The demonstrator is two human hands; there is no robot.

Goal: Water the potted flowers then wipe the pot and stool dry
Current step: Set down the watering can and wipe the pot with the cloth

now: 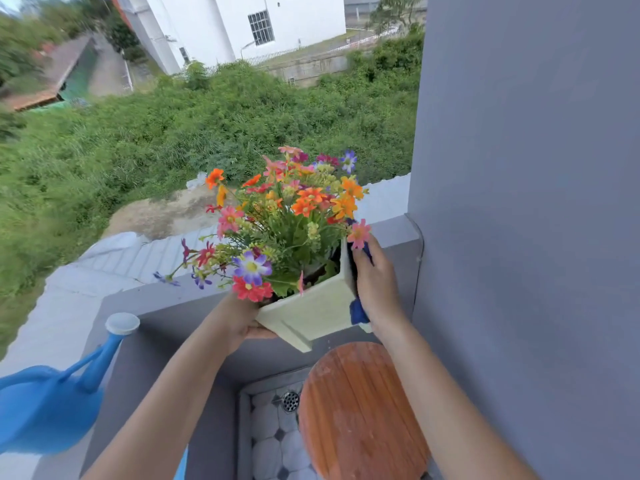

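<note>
A pale square pot (311,310) full of colourful flowers (287,216) is lifted in the air and tilted, above the round wooden stool (360,414). My left hand (246,323) grips the pot from below on its left side. My right hand (375,282) presses a dark blue cloth (358,311) flat against the pot's right wall. The stool's top shows pale damp patches. A blue watering can (48,403) with a white rose head rests on the grey ledge at the left.
A grey parapet wall (162,299) runs behind the pot, with a drop to greenery beyond. A grey wall (526,202) stands close on the right. Tiled floor with a metal drain (290,400) lies beside the stool.
</note>
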